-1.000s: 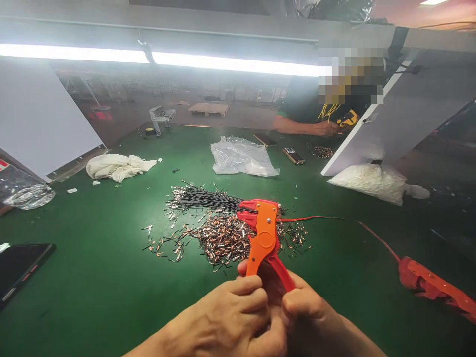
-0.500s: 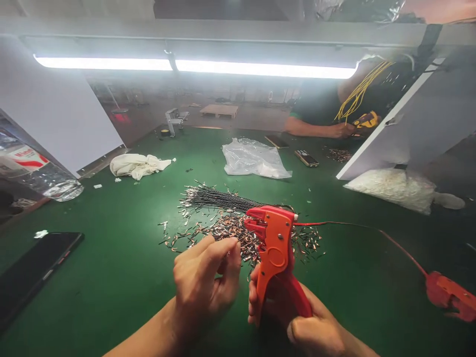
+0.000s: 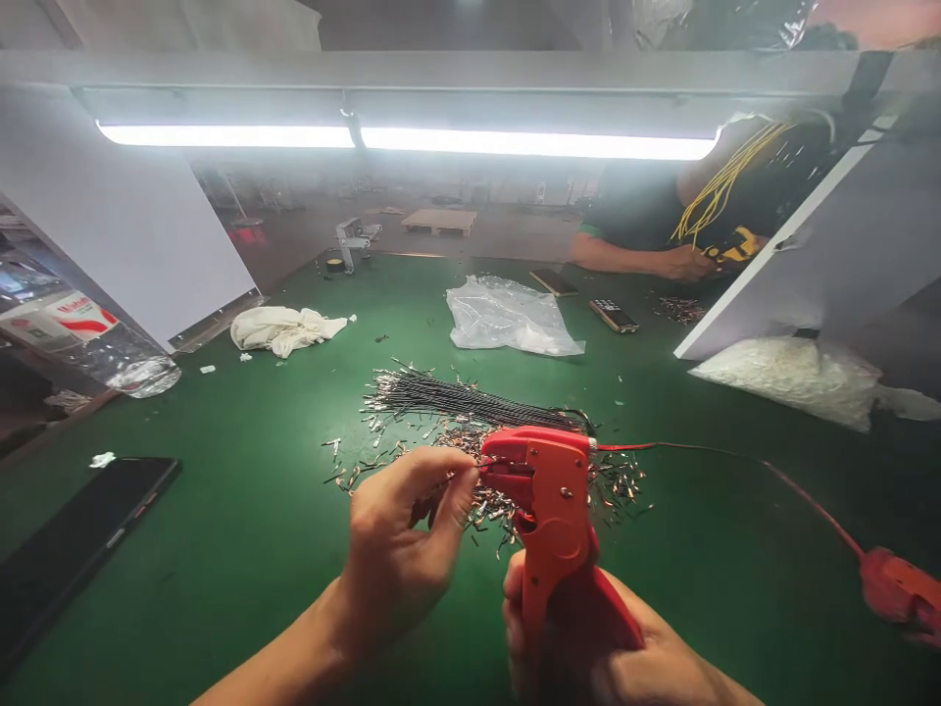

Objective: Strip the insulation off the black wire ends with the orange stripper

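Observation:
My right hand (image 3: 624, 628) is wrapped round the handles of a red and orange wire stripper (image 3: 557, 505), its jaws turned to the left. Between thumb and forefinger, my left hand (image 3: 412, 534) pinches a thin black wire (image 3: 481, 465), whose end reaches into the stripper's jaws. Behind the tool lies a bundle of black wires (image 3: 470, 400) with metal-tipped ends at the left. Cut wire scraps with bits of copper (image 3: 496, 510) are heaped beneath my hands and the jaws, partly hidden by them.
A red cord runs right to another red and orange tool (image 3: 901, 588). Around the green table lie a phone (image 3: 80, 534), a white cloth (image 3: 283, 330), a clear plastic bag (image 3: 511, 319) and a filled bag (image 3: 794, 378). Opposite, a co-worker's hand (image 3: 687, 263) is near yellow wires (image 3: 724, 181).
The wire in my left hand now reaches into the stripper's jaws. My right hand and the stripper have shifted slightly right and down; the whole view has shifted a little.

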{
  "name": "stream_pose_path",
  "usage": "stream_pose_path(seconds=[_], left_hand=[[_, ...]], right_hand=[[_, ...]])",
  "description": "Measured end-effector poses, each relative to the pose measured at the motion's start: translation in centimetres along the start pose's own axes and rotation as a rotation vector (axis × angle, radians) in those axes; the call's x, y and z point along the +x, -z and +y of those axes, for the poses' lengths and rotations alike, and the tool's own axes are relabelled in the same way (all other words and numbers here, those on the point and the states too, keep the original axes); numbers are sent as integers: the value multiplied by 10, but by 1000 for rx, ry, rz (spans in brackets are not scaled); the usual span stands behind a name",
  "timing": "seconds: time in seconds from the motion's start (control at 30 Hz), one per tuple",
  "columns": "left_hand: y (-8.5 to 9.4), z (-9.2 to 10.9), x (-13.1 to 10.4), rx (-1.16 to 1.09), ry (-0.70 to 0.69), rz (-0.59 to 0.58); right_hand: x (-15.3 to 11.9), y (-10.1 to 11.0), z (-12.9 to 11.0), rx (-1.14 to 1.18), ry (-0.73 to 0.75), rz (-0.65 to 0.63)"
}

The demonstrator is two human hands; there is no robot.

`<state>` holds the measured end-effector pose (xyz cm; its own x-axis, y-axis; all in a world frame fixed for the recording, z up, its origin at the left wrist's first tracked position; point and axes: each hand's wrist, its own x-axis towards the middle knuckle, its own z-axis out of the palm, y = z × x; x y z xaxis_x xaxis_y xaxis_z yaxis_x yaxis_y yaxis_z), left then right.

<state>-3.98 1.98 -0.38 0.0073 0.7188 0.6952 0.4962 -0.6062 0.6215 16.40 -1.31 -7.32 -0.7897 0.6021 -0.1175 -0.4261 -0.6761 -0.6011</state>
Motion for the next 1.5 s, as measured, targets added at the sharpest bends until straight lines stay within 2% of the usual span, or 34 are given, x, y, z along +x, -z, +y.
stream_pose_path(seconds=[0.1,0.23,0.5,0.7,0.9,1.0,1.27,1.5], left_hand=[[4,0,3,-87,63,-40],[7,-3,4,-141,115,-76],[10,-2,6,-129,87,-96],[10,-4,5,-151,99,-115],[10,-4,6,-172,116,-137],[8,-4,6,-149,96,-138],[4,-10,4,-35,54,-160],[3,-13,5,-48,60,-206]], right_hand=[[0,2,-1,7,-38,-60],[-2,0,-1,13,-11,-55],[-6,-13,-11,-49,93,-51],[-7,-15,-12,-124,93,-11],[-10,-23,-25,-233,6,1],[-11,-24,-26,-257,21,14],[-10,-25,-21,-215,25,82],[-7,-22,-15,-166,80,162]])
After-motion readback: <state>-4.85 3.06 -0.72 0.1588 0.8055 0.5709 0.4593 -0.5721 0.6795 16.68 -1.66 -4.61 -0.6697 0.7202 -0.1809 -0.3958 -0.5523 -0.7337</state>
